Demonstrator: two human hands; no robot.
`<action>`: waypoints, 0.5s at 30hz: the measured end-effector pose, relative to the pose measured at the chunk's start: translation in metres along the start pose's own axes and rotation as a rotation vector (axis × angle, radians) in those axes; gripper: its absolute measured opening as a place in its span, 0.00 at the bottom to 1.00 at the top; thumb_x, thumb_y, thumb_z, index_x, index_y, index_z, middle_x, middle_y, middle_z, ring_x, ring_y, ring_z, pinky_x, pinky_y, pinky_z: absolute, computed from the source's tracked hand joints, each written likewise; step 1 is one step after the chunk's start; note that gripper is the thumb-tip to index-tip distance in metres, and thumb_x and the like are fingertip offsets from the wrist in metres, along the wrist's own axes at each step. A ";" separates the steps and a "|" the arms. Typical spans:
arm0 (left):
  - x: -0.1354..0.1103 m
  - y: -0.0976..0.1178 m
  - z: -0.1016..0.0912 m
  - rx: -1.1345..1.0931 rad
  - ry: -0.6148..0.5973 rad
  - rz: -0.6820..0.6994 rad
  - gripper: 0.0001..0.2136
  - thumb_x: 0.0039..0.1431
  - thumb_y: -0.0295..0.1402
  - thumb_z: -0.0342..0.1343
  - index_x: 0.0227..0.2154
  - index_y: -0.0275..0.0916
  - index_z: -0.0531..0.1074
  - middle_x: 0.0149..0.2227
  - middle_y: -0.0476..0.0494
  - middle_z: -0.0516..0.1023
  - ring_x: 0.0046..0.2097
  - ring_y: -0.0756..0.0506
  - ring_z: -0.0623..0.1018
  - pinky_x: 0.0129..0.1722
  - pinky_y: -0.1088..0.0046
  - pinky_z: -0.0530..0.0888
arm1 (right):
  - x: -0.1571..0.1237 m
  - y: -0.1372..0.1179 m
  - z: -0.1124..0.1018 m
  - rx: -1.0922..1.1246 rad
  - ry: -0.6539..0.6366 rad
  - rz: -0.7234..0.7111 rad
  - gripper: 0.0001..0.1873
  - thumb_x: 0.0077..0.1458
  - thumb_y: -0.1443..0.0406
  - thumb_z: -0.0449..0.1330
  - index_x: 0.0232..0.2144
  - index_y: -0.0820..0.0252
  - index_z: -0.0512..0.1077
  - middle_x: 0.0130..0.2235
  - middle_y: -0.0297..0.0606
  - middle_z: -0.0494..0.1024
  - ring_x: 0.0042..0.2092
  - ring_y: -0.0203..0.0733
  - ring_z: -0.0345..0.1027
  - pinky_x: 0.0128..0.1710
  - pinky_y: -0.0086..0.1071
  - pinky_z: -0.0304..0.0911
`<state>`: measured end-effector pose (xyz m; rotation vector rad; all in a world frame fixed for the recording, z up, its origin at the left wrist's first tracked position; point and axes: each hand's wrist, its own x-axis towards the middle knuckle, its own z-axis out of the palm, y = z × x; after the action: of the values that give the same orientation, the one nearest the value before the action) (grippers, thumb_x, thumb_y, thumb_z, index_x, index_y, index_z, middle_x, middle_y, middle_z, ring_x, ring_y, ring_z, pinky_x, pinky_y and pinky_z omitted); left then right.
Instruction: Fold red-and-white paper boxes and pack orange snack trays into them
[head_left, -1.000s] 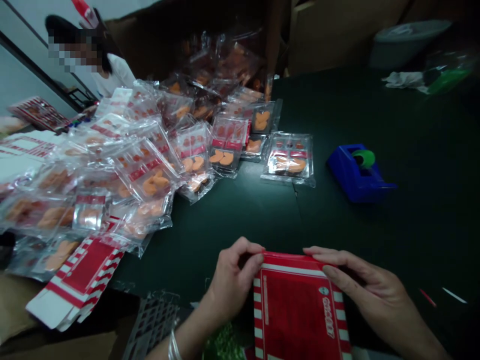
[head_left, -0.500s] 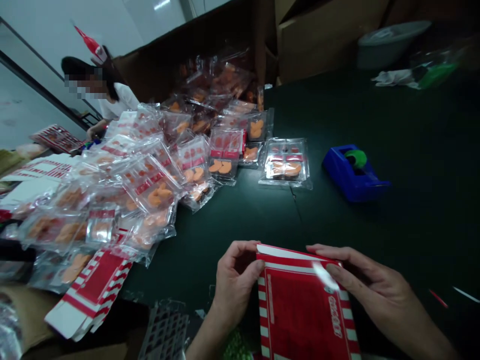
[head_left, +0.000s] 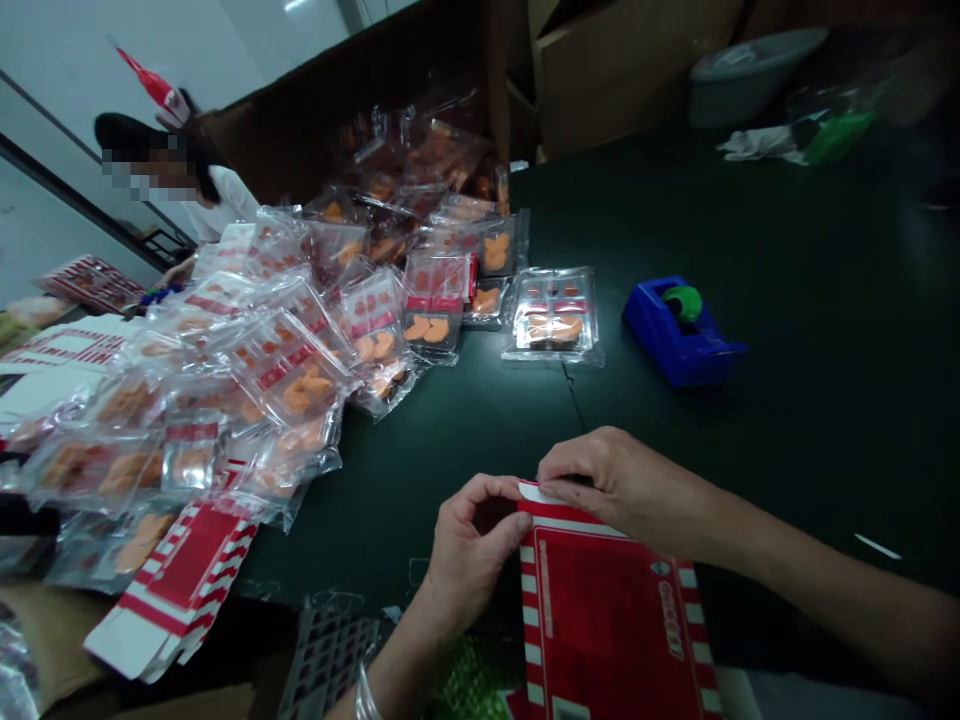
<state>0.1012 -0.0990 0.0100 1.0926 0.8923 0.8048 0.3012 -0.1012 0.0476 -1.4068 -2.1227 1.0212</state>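
A flat red carton with white striped borders (head_left: 607, 630) lies tilted up in front of me, its top edge raised off the dark table (head_left: 465, 470). My left hand (head_left: 472, 545) pinches the carton's upper left corner, fingers curled behind it and thumb in front. My right hand (head_left: 615, 485) reaches across from the right, its fingertips on a white flap edge (head_left: 534, 491) at that same corner. The two hands nearly touch. A metal bangle (head_left: 367, 697) circles my left wrist.
A heap of clear bags with orange-and-red blister packs (head_left: 285, 370) covers the table's left side. A single pack (head_left: 553, 330) and a blue tape dispenser (head_left: 679, 330) stand ahead. Flat striped cartons (head_left: 176, 580) lie left. A person (head_left: 217, 195) stands beyond the heap.
My right hand has slid left along the carton's top edge to the corner beside my left hand. The carton's flap edge now sits between its fingertips. The view has shifted slightly.
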 end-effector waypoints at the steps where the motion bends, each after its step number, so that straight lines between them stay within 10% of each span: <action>1: 0.000 0.000 0.000 -0.016 0.012 -0.013 0.07 0.48 0.29 0.66 0.30 0.36 0.74 0.38 0.45 0.79 0.39 0.48 0.77 0.42 0.73 0.72 | 0.001 -0.002 -0.002 0.002 -0.014 0.002 0.17 0.61 0.62 0.51 0.25 0.60 0.75 0.27 0.35 0.75 0.27 0.34 0.66 0.27 0.27 0.58; 15: 0.002 0.000 -0.001 -0.001 -0.078 0.014 0.06 0.50 0.27 0.64 0.31 0.37 0.74 0.39 0.46 0.78 0.41 0.49 0.77 0.42 0.73 0.73 | 0.011 -0.008 -0.013 0.097 -0.170 0.053 0.15 0.60 0.61 0.53 0.26 0.61 0.74 0.25 0.34 0.74 0.26 0.32 0.63 0.24 0.26 0.54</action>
<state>0.1014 -0.0972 0.0092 1.1233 0.8195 0.7686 0.3002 -0.0889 0.0617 -1.3796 -2.1304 1.2882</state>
